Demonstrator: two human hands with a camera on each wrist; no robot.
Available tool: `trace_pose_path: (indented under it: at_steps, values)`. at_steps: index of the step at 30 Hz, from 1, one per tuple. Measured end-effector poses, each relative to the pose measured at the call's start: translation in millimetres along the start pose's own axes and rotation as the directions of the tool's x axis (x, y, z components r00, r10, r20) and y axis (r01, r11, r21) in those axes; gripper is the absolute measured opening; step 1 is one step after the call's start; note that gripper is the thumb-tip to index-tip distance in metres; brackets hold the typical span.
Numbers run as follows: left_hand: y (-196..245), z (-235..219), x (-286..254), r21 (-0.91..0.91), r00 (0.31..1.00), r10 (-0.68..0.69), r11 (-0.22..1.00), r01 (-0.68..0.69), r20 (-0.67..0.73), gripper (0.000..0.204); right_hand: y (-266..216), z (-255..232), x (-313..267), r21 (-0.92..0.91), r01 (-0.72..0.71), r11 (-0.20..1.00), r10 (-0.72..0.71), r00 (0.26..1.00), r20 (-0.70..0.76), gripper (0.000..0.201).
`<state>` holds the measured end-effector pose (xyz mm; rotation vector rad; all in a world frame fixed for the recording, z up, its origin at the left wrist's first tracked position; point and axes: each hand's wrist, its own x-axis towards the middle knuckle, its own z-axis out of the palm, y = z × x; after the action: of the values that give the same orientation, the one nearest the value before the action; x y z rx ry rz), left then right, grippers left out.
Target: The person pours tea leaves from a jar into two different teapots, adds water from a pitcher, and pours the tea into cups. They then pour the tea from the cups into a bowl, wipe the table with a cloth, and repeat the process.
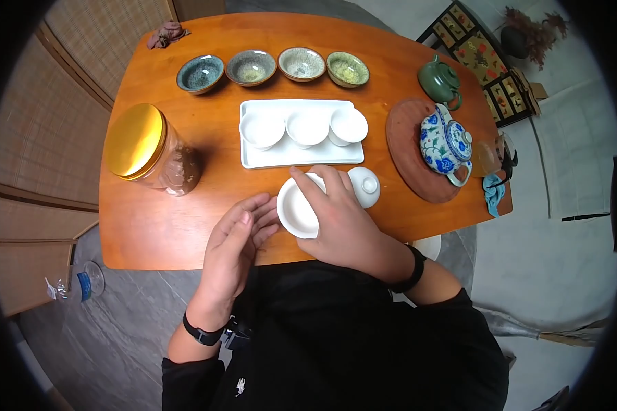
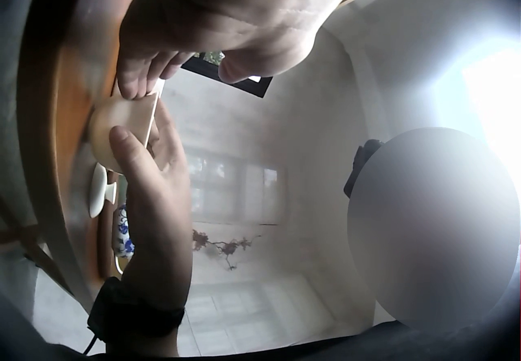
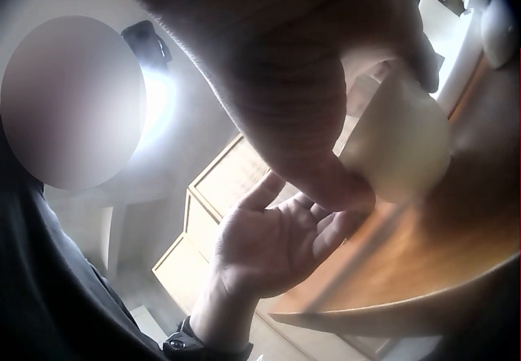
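A white gaiwan bowl [image 1: 294, 212] is tilted near the front of the table, with my right hand [image 1: 344, 218] gripping it from the right. The thumb and fingers span its rim; in the right wrist view its pale outer wall [image 3: 407, 145] shows below the hand. My left hand [image 1: 234, 240] lies beside the bowl, palm turned toward it and fingers extended, the fingertips right at its left side. To the right of the bowl is the white knobbed lid [image 1: 365, 190]. Just beyond, a white tray [image 1: 301, 161] bears three small white cups [image 1: 307, 128].
A gold-lidded jar [image 1: 136, 140] stands at the left. Several glazed bowls [image 1: 251, 67] line the back. On the right, a blue-and-white teapot [image 1: 445, 145] sits on a round brown board [image 1: 408, 151], a green teapot [image 1: 440, 81] behind it. Cloths lie near two table edges.
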<state>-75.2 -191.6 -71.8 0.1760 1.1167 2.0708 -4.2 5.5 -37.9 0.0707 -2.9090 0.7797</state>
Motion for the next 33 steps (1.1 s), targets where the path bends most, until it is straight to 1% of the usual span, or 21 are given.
trace_pose_path:
  at_steps: [3,4,6,9,10,13,14,17,20,23,26,29,30,32,33]
  values:
    - [-1,-1,1,0.001,1.000,0.002,1.000,-0.002,-0.006,0.051,2,4,-1,0.027,0.003,1.000,-0.003,1.000,-0.019,0.088]
    - [-2,-2,1,0.001,1.000,0.001,1.000,-0.001,-0.008,0.051,-1,-1,-2,0.008,0.005,1.000,-0.005,1.000,-0.028,0.087]
    - [-1,-1,0,0.012,0.999,0.045,0.999,-0.044,-0.030,0.049,-9,-18,-4,-0.030,0.011,0.999,-0.012,0.999,-0.047,0.087]
    - [0,-3,0,0.039,0.989,0.132,0.991,-0.130,-0.067,0.048,5,-34,-16,-0.015,-0.061,0.998,0.058,0.988,-0.144,0.089]
    - [1,-3,0,0.051,0.983,0.167,0.985,-0.163,-0.079,0.047,11,-37,-19,0.053,-0.162,0.985,0.169,0.971,-0.171,0.076]
    - [1,0,1,0.018,0.972,0.213,0.977,-0.213,-0.096,0.047,35,-34,-26,0.019,-0.310,0.950,0.309,0.935,-0.175,0.061]
    - [0,1,2,0.009,0.973,0.209,0.978,-0.209,-0.094,0.048,42,-28,-29,-0.025,-0.279,0.960,0.267,0.938,-0.219,0.048]
    - [-3,3,3,-0.010,0.975,0.204,0.979,-0.206,-0.090,0.048,53,-20,-30,-0.119,-0.268,0.956,0.237,0.945,-0.226,0.044]
    - [-5,5,3,-0.014,0.974,0.208,0.977,-0.211,-0.091,0.048,53,-21,-29,-0.232,-0.264,0.936,0.201,0.944,-0.260,0.036]
    - [-5,6,2,-0.014,0.972,0.210,0.977,-0.212,-0.102,0.047,56,-18,-32,-0.185,-0.344,0.921,0.308,0.931,-0.197,0.031]
    - [-7,6,1,-0.011,0.970,0.217,0.976,-0.219,-0.107,0.047,65,-13,-35,-0.086,-0.338,0.937,0.313,0.923,-0.223,0.026]
    - [-6,6,0,0.003,0.966,0.233,0.972,-0.234,-0.115,0.047,63,-24,-39,-0.082,-0.305,0.949,0.271,0.919,-0.285,0.022]
    - [-4,6,0,0.014,0.962,0.245,0.969,-0.246,-0.121,0.048,59,-33,-38,-0.052,-0.287,0.957,0.257,0.915,-0.310,0.021]
    - [4,10,-1,0.054,0.954,0.270,0.963,-0.265,-0.128,0.050,43,-57,-36,0.004,-0.245,0.970,0.230,0.904,-0.360,0.021]
    - [11,15,-2,0.084,0.951,0.281,0.959,-0.272,-0.127,0.052,33,-67,-34,0.027,-0.203,0.979,0.199,0.912,-0.358,0.022]
